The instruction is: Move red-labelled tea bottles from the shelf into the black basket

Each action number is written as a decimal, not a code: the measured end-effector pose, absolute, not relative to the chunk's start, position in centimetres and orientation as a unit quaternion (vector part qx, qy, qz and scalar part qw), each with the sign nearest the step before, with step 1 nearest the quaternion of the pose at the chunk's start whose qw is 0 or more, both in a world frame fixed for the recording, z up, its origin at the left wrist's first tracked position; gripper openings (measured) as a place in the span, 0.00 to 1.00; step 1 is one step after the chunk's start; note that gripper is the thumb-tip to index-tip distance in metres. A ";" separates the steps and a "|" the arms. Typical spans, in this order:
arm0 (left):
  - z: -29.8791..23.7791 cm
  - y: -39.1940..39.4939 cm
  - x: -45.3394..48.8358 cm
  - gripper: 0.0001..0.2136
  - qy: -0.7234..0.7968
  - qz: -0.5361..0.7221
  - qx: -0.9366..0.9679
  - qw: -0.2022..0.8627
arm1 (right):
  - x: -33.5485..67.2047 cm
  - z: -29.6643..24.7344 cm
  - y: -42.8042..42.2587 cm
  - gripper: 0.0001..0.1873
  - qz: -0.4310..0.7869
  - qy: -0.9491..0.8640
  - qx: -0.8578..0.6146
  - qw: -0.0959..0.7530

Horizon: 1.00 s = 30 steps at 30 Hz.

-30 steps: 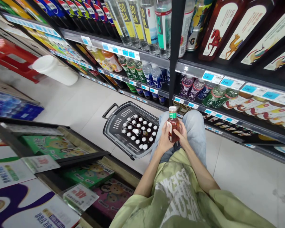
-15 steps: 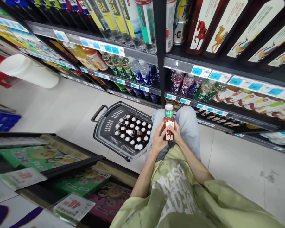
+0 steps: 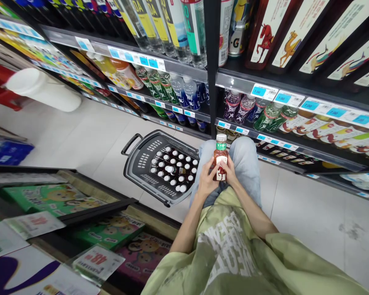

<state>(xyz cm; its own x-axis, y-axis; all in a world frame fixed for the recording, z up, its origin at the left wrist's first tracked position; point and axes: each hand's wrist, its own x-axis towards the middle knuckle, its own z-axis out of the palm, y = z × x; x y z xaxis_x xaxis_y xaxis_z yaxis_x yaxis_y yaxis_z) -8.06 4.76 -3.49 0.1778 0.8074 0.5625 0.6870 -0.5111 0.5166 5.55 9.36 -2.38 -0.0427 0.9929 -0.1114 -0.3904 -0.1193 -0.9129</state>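
Note:
Between my knees I hold a bottle of reddish-brown tea (image 3: 221, 152) upright, with a white cap, a green neck band and a pale label. My left hand (image 3: 208, 179) wraps its left side, and my right hand (image 3: 230, 171) grips it from the right. Both thumbs lie over the front of the label. To the left of my legs, a dark grey shopping basket (image 3: 146, 162) rests on the floor. Inside it stand several dark bottles with white caps (image 3: 172, 168), packed close together; one seems to lie across the others.
Ahead runs a drinks shelf (image 3: 184, 69) with bottles on several levels and price tags along its edges. At the lower left is a display of green boxes (image 3: 110, 233) with price signs. A white bin-like container (image 3: 46, 90) stands at the far left on the tiled floor.
The whole view has shifted slightly, with shelves and basket a little further right in the picture. Both hands keep their hold on the bottle.

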 end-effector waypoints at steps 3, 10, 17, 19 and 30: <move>-3.7 4.7 -8.1 0.41 0.500 0.403 0.762 0.082 | 5.6 -2.4 9.3 0.25 0.624 -0.365 -0.409 0.557; -3.4 4.8 -8.1 0.42 0.492 0.408 0.765 0.081 | 5.4 -2.6 9.4 0.25 0.617 -0.365 -0.420 0.556; -2.7 4.9 -8.0 0.42 0.479 0.430 0.759 0.093 | 5.4 -2.6 9.4 0.26 0.618 -0.363 -0.421 0.556; -2.7 5.0 -8.0 0.43 0.480 0.431 0.759 0.092 | 5.4 -2.7 9.4 0.27 0.624 -0.353 -0.419 0.557; -3.5 5.3 -8.0 0.46 0.503 0.368 0.764 0.164 | 5.0 -3.6 10.0 0.26 0.639 -0.230 -0.413 0.606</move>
<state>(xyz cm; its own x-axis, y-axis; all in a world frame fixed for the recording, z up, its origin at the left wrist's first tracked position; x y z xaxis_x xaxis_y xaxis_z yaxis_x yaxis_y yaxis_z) -7.98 5.27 -3.52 0.2225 0.8905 0.3970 0.6485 -0.4392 0.6217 5.01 9.98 -3.56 0.0762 0.9655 -0.2491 -0.5853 -0.1590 -0.7951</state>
